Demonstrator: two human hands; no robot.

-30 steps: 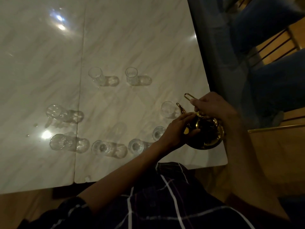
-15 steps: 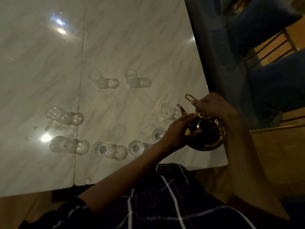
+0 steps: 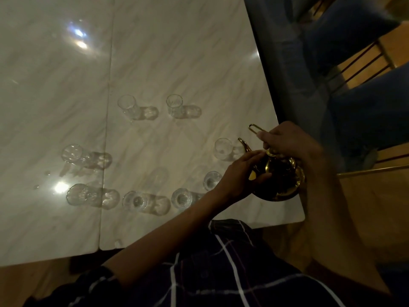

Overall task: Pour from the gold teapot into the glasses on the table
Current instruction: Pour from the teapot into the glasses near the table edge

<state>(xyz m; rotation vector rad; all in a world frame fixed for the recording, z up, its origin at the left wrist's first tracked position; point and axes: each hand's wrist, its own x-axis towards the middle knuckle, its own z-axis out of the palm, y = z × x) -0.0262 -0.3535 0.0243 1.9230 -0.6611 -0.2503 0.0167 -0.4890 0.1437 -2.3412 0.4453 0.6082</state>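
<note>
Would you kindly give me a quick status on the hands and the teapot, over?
Right hand grips the handle. Left hand steadies the gold teapot at the table's near right corner. Spout beside nearest glass, no pour visible. Nothing blocking.

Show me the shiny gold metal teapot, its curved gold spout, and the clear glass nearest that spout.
shiny gold metal teapot [image 3: 280,173]: head view, on its round body.
curved gold spout [image 3: 244,144]: head view, mid-spout.
clear glass nearest that spout [image 3: 223,148]: head view, on its rim.
</note>
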